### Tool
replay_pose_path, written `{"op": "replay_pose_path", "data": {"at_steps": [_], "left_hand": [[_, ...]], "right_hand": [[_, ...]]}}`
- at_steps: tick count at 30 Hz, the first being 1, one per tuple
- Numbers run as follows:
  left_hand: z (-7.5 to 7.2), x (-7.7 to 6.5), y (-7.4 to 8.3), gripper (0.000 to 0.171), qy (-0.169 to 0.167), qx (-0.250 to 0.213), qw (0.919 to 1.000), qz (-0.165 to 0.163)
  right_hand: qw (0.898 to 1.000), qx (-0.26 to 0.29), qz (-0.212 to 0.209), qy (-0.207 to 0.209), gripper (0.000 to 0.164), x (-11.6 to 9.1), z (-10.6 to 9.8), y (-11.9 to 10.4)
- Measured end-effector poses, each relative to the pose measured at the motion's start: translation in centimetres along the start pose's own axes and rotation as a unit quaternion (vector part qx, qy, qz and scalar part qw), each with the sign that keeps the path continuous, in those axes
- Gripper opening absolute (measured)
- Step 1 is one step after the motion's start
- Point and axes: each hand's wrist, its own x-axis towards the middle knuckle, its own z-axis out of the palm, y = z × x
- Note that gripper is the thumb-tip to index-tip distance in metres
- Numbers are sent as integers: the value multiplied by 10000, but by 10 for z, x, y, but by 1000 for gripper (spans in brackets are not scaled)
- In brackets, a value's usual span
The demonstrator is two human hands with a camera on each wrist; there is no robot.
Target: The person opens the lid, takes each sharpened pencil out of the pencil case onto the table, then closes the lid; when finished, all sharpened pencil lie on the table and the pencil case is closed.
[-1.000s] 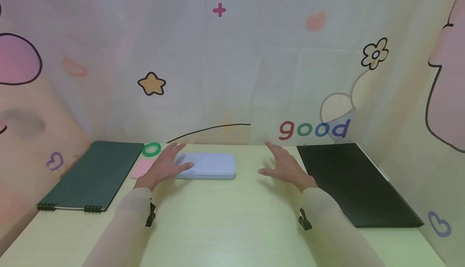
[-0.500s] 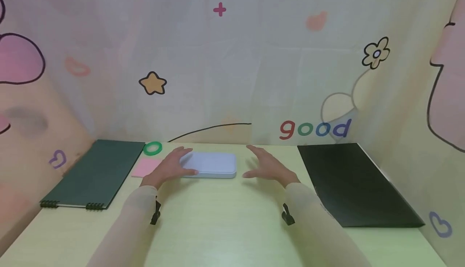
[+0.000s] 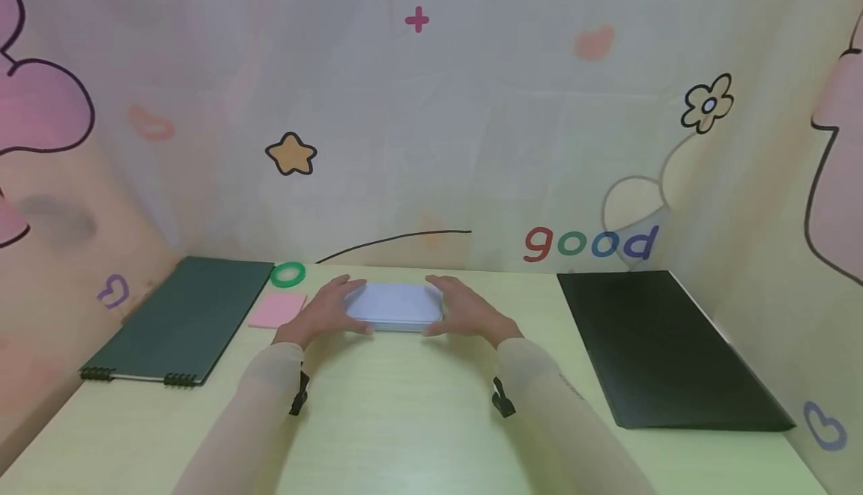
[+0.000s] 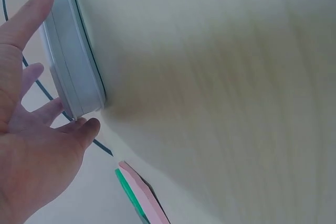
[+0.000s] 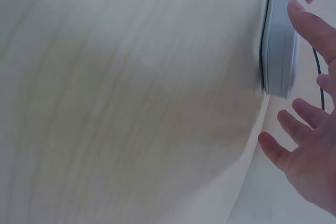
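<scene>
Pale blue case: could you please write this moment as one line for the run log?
pale blue case: on table | left grip: around left end | right grip: around right end | firm hold: cannot tell

Left hand (image 3: 323,311): fingers spread, thumb nearside
Right hand (image 3: 468,311): fingers spread, thumb nearside
Left arm (image 3: 246,405): slants far, rightward
Right arm (image 3: 562,405): slants far, leftward

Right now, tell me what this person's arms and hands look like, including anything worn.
The left hand and right hand wear no gloves. The left sleeve and right sleeve are long and pale cream. A small black piece sits inside the left forearm, and a matching black piece inside the right; I can't tell what they are.
</scene>
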Motion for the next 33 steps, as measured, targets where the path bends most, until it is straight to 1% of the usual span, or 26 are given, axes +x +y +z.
{"op": "replay_pose_path", "data": {"at_steps": [3,10,12,17,19,24,33], "left_hand": [[0,0,1,97,9,70,10000,33],[5,1,-2,95,-29,128,9999,-61],[7,2,-3,93,18,189,9998,-62],[8,1,-4,90,127,282,9995,-15],[8,1,-4,90,126,282,9995,-5],[8,0,-3,89,73,280,9996,-26],[7,-1,1,88,12,234,9997,-82]], "right_hand": [[10000,62,28,6,99,2,4,-4],[9999,77,62,-26,97,9,12,-9],[10000,21,36,1,98,12,14,-10],[9993,-363,-27,29,98,19,20,-10],[9986,-524,-27,35,98,21,22,-11],[9973,-734,3,66,98,23,25,-11],[9979,-639,51,39,97,23,23,-10]]}}
